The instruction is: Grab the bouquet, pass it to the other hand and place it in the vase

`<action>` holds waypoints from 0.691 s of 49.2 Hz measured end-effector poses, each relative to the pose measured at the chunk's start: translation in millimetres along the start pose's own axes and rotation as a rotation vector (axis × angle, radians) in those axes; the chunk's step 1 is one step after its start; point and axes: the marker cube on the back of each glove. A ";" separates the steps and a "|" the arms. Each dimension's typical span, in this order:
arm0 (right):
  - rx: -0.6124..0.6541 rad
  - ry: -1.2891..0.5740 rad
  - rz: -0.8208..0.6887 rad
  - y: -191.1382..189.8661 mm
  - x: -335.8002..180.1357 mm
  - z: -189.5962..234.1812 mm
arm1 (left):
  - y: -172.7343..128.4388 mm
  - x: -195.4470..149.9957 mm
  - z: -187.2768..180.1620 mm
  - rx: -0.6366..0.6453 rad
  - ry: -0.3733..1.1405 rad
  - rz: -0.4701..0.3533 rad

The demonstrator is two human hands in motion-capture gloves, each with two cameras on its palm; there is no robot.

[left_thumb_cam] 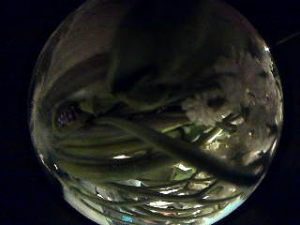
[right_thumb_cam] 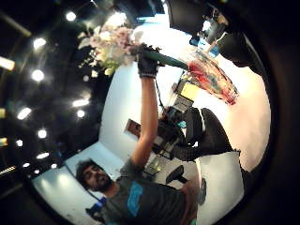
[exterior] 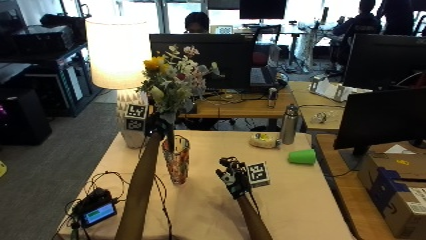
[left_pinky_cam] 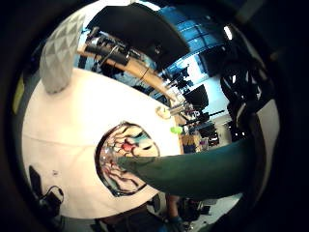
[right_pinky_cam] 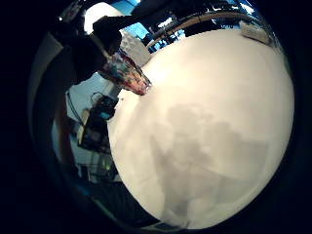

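- The table (exterior: 299, 200) is carrying one vase (exterior: 176, 160), one lamp (exterior: 120, 55), one bottle (exterior: 288, 124) and one green cup (exterior: 302, 157).
- One bouquet (exterior: 172, 82) is hanging upright over the vase, stems entering its mouth; pickup and handover look done, release is remaining.
- The left hand (exterior: 160, 122) is gripping the stems.
- The right hand (exterior: 233, 180) is hovering above the table, fingers loosely spread, holding nothing.

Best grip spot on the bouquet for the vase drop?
Grip the bouquet on its bundled stems, just under the flowers, coming from the side, as the left hand does now. The stems hang upright with their lower ends at the vase mouth, left free to slide in.
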 end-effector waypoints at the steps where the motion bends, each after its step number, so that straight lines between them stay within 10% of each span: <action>1: 0.003 0.005 0.006 -0.1 -1.4 -0.8 | 1.5 -9.2 0.4 -0.011 -0.005 -0.048; 6: 0.009 0.029 0.207 6.1 -12.5 -2.8 | 16.7 -36.2 -2.0 -0.076 -0.085 -0.129; 22: -0.012 0.089 0.141 -0.2 -19.1 -1.7 | 42.0 -114.0 -42.8 -0.261 -0.511 -0.251; 34: -0.003 0.065 0.056 -8.8 -31.4 4.9 | 75.4 -87.3 -108.7 -0.161 -0.813 -0.326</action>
